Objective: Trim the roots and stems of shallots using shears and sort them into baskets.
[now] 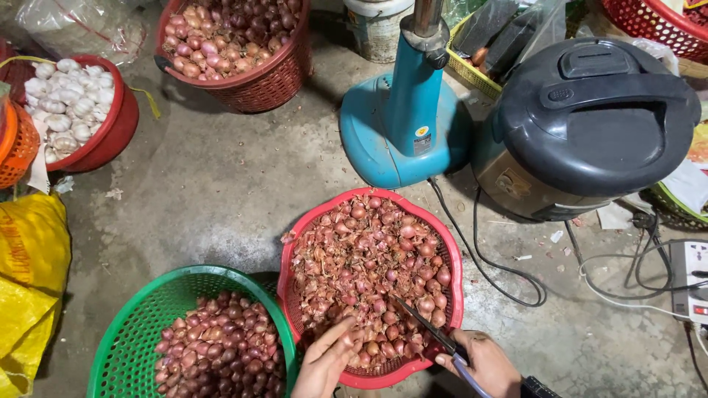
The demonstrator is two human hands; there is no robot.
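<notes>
The left hand (324, 362) is reaching into the red basket (287, 254) at the bottom of the view, its fingers curling loosely among the shallots (369, 258); whether it is pinching one I cannot tell. The right hand (481, 361) is gripping a knife (424, 326), its dark blade lying over the pile. The shallots are looking small and reddish-purple, mixed with papery loose skins. A green basket (140, 324) of cleaner shallots is sitting just beside.
</notes>
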